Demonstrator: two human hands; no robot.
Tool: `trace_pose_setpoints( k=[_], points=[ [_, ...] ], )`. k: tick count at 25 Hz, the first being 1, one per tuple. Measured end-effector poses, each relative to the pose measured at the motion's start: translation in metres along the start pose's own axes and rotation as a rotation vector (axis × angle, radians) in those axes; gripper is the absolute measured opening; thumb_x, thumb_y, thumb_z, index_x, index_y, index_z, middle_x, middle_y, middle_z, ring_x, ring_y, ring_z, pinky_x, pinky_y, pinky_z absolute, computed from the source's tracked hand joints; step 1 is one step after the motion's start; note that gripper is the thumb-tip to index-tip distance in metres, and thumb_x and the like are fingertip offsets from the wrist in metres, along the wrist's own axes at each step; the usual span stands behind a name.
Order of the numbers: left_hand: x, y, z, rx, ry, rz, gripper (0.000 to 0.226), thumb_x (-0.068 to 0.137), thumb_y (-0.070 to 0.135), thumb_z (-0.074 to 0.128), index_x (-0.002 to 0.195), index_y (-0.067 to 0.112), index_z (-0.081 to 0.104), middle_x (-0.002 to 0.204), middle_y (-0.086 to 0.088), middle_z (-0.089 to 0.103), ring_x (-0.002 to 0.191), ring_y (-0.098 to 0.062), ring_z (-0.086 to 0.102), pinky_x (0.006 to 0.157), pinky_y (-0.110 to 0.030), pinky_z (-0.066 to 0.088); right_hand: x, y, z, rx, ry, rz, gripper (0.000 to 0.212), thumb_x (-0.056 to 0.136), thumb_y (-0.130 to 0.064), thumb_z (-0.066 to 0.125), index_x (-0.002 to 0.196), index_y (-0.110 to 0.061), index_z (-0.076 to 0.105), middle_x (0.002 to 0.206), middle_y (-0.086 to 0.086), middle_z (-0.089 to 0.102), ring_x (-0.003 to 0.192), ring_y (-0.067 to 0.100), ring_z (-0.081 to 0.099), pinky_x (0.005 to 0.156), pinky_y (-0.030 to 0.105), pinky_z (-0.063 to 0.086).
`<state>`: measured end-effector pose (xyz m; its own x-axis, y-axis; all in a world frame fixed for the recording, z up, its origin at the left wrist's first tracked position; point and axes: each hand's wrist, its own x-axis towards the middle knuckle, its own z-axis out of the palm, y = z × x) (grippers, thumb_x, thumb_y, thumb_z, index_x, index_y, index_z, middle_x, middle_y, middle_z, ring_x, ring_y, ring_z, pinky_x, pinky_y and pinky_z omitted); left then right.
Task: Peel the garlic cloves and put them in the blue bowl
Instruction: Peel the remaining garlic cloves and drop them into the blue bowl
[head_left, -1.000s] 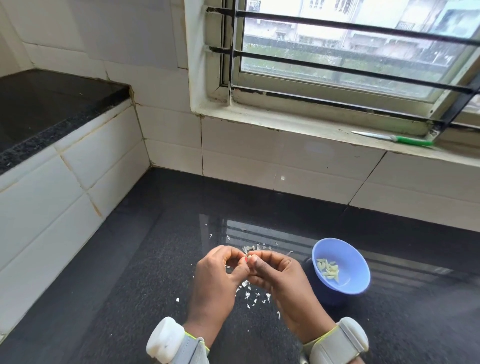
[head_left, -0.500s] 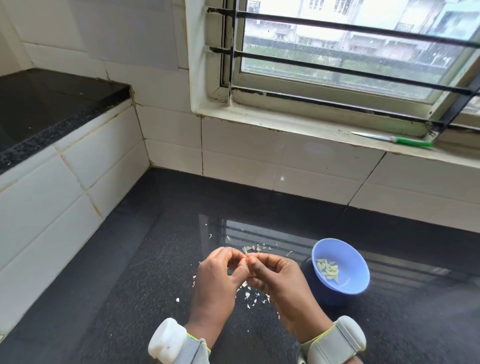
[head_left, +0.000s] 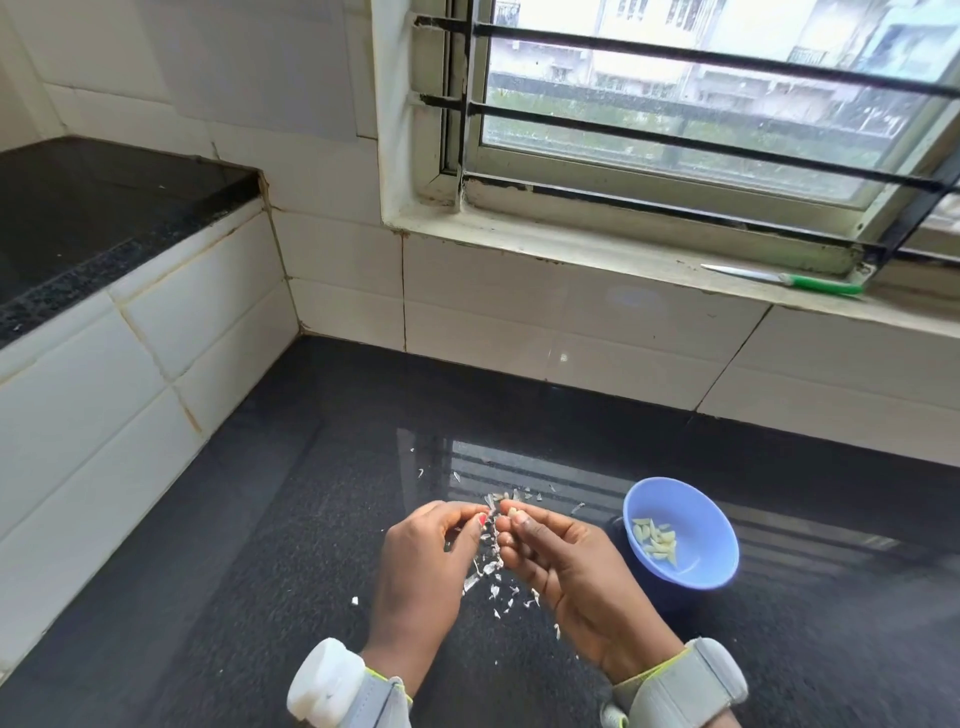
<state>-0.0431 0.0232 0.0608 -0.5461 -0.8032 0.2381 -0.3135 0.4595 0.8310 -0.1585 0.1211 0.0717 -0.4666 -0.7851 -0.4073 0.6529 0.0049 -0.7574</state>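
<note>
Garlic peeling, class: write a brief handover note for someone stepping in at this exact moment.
Left hand: pinching a strip of papery skin.
Right hand: fingertips pinching a garlic clove, partly bared.
Blue bowl stands on the black counter to the right of the hands, holding several peeled cloves.
Peel scraps litter the counter under the hands.
Left to do: finish stripping this clove and drop it in the bowl. Whether unpeeled cloves remain cannot be told.

Bowl (head_left: 696, 571) on counter (head_left: 260, 545) right of hands, probably peeled cloves (head_left: 655, 540) inside
</note>
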Motion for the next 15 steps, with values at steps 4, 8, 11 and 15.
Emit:
trace_pose_setpoints(
  k=[4, 8, 11, 15],
  points=[
    [0.0015, 0.0071, -0.0019, -0.066, -0.002, 0.017, 0.004, 0.079, 0.022, 0.074, 0.079, 0.026, 0.073, 0.074, 0.018, 0.067, 0.074, 0.001, 0.063, 0.063, -0.011, 0.048, 0.0003, 0.003, 0.0012, -0.088, 0.021, -0.062, 0.027, 0.076, -0.009, 0.071, 0.1, 0.002, 0.074, 0.091, 0.019, 0.071, 0.073, 0.017, 0.065, 0.068, 0.024, 0.059],
    [0.002, 0.0096, -0.0037, -0.087, -0.015, -0.01, 0.003, 0.078, 0.023, 0.075, 0.08, 0.025, 0.075, 0.073, 0.016, 0.069, 0.072, 0.002, 0.064, 0.064, -0.014, 0.05, 0.0004, 0.0062, 0.0039, -0.268, 0.046, -0.212, 0.024, 0.075, -0.015, 0.075, 0.097, -0.005, 0.077, 0.088, 0.015, 0.074, 0.076, 0.017, 0.065, 0.069, 0.025, 0.055],
    [0.0016, 0.0113, -0.0058, -0.091, -0.025, -0.021, 0.002, 0.079, 0.023, 0.074, 0.079, 0.025, 0.075, 0.072, 0.016, 0.069, 0.071, 0.002, 0.063, 0.063, -0.015, 0.05, 0.0, 0.0062, 0.0071, -0.45, 0.09, -0.34, 0.017, 0.078, -0.014, 0.076, 0.095, -0.011, 0.078, 0.088, 0.009, 0.076, 0.082, 0.021, 0.071, 0.073, 0.028, 0.055],
    [0.0017, 0.0108, -0.0076, -0.105, -0.066, -0.014, 0.005, 0.082, 0.022, 0.071, 0.082, 0.027, 0.074, 0.077, 0.016, 0.069, 0.076, 0.003, 0.063, 0.066, -0.016, 0.05, -0.001, 0.004, 0.0085, -0.525, 0.097, -0.386, 0.014, 0.079, -0.013, 0.076, 0.093, -0.014, 0.079, 0.088, 0.005, 0.077, 0.086, 0.022, 0.073, 0.075, 0.028, 0.057]
  ],
)
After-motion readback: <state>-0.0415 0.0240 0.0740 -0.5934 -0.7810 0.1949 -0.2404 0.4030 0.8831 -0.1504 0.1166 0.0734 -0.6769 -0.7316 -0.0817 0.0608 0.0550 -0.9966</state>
